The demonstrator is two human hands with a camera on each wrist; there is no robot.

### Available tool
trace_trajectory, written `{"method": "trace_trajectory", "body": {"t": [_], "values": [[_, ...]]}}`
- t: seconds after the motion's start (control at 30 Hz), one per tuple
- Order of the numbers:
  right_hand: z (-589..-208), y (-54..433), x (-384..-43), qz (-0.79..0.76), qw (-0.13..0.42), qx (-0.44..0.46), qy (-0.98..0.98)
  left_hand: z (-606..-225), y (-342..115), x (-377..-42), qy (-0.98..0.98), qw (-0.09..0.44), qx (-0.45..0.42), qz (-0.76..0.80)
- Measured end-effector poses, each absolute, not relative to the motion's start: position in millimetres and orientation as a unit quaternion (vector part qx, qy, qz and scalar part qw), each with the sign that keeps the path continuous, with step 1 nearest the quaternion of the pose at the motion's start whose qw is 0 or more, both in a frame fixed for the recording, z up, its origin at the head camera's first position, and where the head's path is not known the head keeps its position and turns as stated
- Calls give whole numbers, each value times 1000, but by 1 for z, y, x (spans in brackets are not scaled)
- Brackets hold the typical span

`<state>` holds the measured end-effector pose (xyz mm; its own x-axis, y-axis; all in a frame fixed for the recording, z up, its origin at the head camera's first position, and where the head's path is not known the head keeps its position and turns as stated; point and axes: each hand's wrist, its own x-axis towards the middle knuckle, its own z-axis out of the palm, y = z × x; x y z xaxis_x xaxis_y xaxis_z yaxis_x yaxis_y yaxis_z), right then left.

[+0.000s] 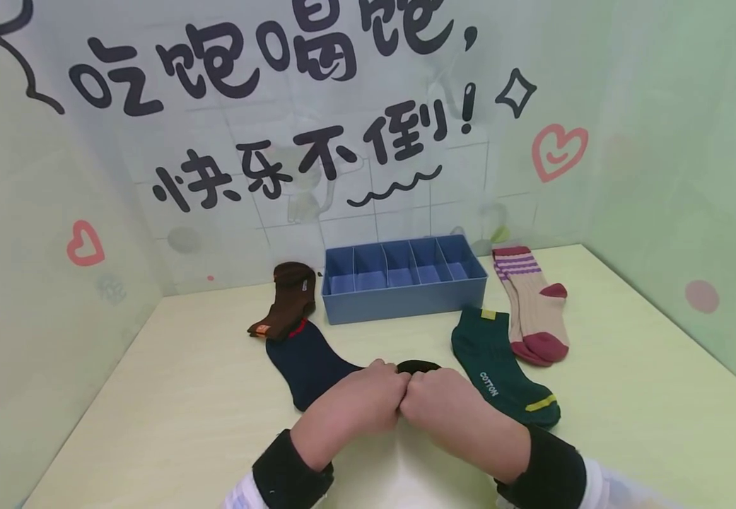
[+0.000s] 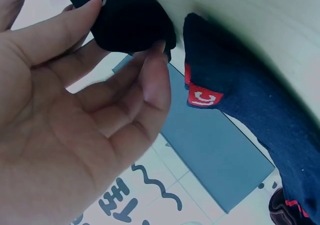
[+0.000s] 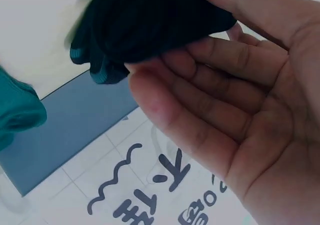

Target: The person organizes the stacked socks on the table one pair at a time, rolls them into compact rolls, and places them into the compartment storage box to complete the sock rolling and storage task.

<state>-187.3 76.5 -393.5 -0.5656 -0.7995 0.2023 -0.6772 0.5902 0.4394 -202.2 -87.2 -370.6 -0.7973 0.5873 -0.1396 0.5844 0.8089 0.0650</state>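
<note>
Both hands meet at the front middle of the table, holding a dark sock (image 1: 417, 366) between them. My left hand (image 1: 364, 397) pinches one side between thumb and curled fingers. White letters show on the dark sock (image 2: 132, 22) in the left wrist view. My right hand (image 1: 444, 408) pinches the other side, and in the right wrist view the sock (image 3: 145, 25) hangs bunched with a teal edge. Beside the left hand lies a navy sock (image 1: 310, 364) with red trim. A green sock (image 1: 491, 360) marked COTTON lies beyond the right hand.
A blue box (image 1: 406, 300) with several compartments stands at the back of the pale table (image 1: 145, 410). A brown sock (image 1: 291, 300) overlaps the navy one at the box's left. Beige socks with maroon toes (image 1: 536, 311) lie to its right. Printed curtains enclose the table.
</note>
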Motion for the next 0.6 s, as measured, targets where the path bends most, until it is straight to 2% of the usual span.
{"method": "trace_trajectory", "body": {"t": [0.07, 0.27, 0.6], "values": [[-393, 76, -188, -157, 173, 424, -875, -371, -86, -201, 952, 76, 296, -6], [-383, 80, -197, -120, 34, 382, -916, -372, -85, -202, 959, 71, 273, -30], [-378, 85, -207, -47, -65, 344, -936, -373, -86, -207, 957, 119, 265, 20]]}}
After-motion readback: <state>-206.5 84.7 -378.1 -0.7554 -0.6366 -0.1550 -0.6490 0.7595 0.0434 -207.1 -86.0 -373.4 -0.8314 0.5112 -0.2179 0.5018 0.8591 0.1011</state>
